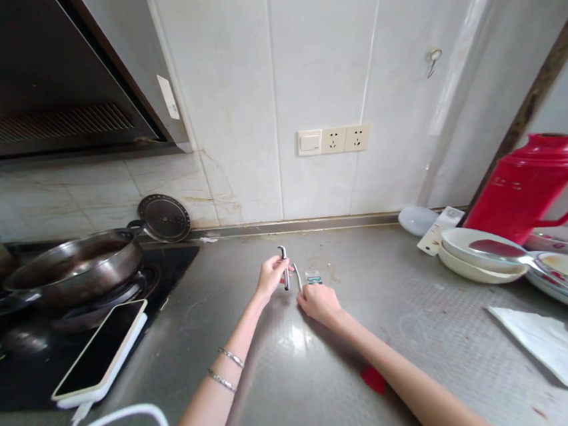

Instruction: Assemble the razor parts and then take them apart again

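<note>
Over the middle of the steel counter (215, 333), my left hand (270, 274) pinches a slim dark and silvery tool (286, 273) with a curved top, held upright. Close to its right, my right hand (320, 302) is closed around a thin pale stick (298, 277) that points up and to the left. The two items are near each other but look apart. Just behind my right hand lies a small green and clear item (314, 280), partly covered by the hand. A red object (373, 380) rests on the counter beside my right forearm.
On the left, a steel pan (76, 270) sits on the black stove, with a phone (101, 351) and white cable (133, 415) in front. At right are stacked bowls (479, 258), a power strip (439, 231), a red thermos (527, 189) and white paper (553, 348).
</note>
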`<state>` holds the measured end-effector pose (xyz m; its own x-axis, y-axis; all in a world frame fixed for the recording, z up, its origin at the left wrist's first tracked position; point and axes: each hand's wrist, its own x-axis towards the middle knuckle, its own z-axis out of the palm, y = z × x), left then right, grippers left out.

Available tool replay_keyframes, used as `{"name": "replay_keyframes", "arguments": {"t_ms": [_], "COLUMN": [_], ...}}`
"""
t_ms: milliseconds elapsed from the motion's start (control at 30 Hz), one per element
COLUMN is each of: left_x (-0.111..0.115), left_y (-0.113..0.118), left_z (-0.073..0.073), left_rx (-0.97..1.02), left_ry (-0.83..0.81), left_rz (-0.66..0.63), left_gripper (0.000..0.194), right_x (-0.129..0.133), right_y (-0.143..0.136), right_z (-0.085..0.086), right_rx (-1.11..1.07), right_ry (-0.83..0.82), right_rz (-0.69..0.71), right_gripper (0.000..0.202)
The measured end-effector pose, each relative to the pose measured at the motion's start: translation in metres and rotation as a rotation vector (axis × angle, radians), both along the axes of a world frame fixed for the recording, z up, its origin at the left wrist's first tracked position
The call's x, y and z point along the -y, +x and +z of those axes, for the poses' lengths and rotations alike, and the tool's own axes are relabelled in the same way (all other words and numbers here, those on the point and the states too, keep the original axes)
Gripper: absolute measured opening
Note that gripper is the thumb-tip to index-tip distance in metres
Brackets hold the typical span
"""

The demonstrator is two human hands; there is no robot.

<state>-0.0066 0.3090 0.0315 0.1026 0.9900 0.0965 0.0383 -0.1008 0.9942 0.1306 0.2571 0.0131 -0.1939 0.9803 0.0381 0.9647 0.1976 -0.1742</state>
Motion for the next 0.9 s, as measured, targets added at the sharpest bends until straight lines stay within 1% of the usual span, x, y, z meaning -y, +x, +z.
{"name": "replay_keyframes", "arguments": {"t_ms": [100,200,267,333,400,467,567,633,767,900], "left_x": [0.001,0.000,-0.001,-0.002,-0.001,0.000,0.003,0.004,0.005,0.005], "left_y": [0.000,0.001,0.002,0.003,0.004,0.004,0.005,0.005,0.005,0.005], "left_z": [0.001,-0.001,-0.004,-0.007,-0.008,-0.008,-0.008,-0.007,-0.006,-0.006], "left_rx": [-0.013,-0.032,-0.067,-0.118,-0.169,-0.214,-0.264,-0.271,-0.269,-0.274], "left_ry": [0.013,0.024,0.044,0.093,0.156,0.220,0.297,0.309,0.316,0.322], "left_rz": [-0.017,-0.037,-0.049,-0.054,-0.043,-0.021,0.002,0.007,0.009,0.009], "left_gripper": [0.029,0.028,0.028,0.026,0.024,0.022,0.020,0.019,0.014,0.012], "right_x": [-0.007,-0.020,-0.030,-0.037,-0.039,-0.037,-0.029,-0.023,-0.016,-0.011], "right_y": [0.016,0.046,0.068,0.090,0.106,0.116,0.119,0.118,0.114,0.106], "right_z": [0.007,0.017,0.020,0.021,0.020,0.020,0.025,0.029,0.032,0.030], "right_rx": [-0.070,-0.212,-0.356,-0.467,-0.485,-0.426,-0.263,-0.159,-0.059,-0.060], "right_ry": [0.034,0.119,0.166,0.202,0.267,0.355,0.491,0.575,0.669,0.672], "right_rz": [-0.032,-0.086,-0.052,0.037,0.072,0.089,0.130,0.146,0.145,0.153], "right_gripper": [0.037,0.039,0.037,0.030,0.028,0.036,0.054,0.060,0.062,0.060]}}
